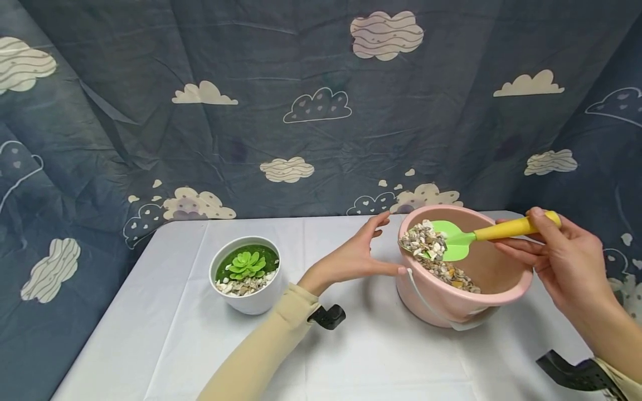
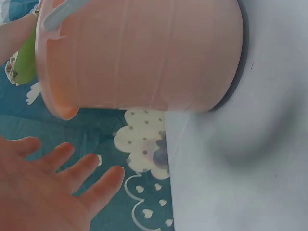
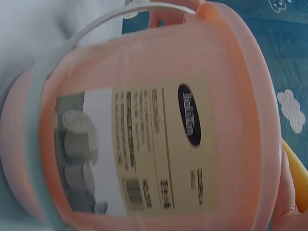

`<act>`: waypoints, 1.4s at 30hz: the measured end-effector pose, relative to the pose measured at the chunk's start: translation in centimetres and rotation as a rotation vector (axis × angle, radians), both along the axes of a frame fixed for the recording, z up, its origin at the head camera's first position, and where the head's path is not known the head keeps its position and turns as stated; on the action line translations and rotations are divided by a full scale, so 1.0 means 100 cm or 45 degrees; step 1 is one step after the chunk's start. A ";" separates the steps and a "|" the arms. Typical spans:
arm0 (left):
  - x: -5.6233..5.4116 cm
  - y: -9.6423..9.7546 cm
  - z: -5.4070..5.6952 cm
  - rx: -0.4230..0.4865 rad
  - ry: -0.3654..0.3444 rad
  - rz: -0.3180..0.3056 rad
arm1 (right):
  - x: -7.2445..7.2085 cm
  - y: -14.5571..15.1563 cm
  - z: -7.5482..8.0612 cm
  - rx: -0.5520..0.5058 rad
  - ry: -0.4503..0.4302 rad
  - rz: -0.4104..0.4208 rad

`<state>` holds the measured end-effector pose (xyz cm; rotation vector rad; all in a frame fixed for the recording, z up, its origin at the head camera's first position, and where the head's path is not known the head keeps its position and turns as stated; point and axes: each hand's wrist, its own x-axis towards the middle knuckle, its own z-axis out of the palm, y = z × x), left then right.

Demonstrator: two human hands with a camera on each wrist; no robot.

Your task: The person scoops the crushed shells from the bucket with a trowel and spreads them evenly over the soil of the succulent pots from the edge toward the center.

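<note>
A pink bucket (image 1: 496,273) stands on the right of the table with gravel (image 1: 453,275) inside. In the head view, my right hand (image 1: 569,259) grips the yellow handle of a small trowel (image 1: 457,250) with a green blade. That blade, over the bucket, carries a heap of mixed pebbles (image 1: 424,240) near the left rim. My left hand (image 1: 351,256) is spread beside the bucket, thumb tip by the rim; whether it touches, I cannot tell. The left wrist view shows its fingers (image 2: 103,192) apart from the bucket wall. The bucket mostly blocks the right wrist view.
Left of the hands sits a white pot (image 1: 253,303) with a green succulent (image 1: 247,265) and pale gravel at its front. The bucket's pale carrying handle (image 1: 420,298) hangs down in front. A white cloth (image 1: 351,356) covers the table, and a dark cloud-print curtain (image 1: 261,133) hangs behind.
</note>
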<state>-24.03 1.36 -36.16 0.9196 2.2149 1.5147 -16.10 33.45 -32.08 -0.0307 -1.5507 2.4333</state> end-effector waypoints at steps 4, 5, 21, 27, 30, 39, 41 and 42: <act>0.001 -0.012 0.004 -0.036 0.036 0.042 | -0.002 -0.009 0.002 0.000 0.007 0.032; 0.001 -0.016 0.005 -0.042 0.046 0.050 | -0.003 -0.011 0.003 -0.007 0.010 0.040; 0.008 -0.063 0.019 -0.179 0.193 0.128 | -0.013 -0.039 0.011 -0.045 -0.037 0.093; 0.014 -0.078 0.023 -0.241 0.253 0.194 | -0.018 -0.051 0.015 -0.081 0.020 0.131; 0.018 -0.086 0.024 -0.267 0.261 0.246 | -0.018 -0.056 0.016 -0.081 0.046 0.158; 0.029 -0.114 0.027 -0.299 0.308 0.365 | -0.020 -0.070 0.018 -0.036 0.021 0.180; 0.031 -0.120 0.026 -0.304 0.327 0.388 | -0.021 -0.073 0.017 -0.046 0.020 0.192; 0.032 -0.123 0.026 -0.307 0.336 0.400 | -0.021 -0.074 0.017 -0.062 0.025 0.205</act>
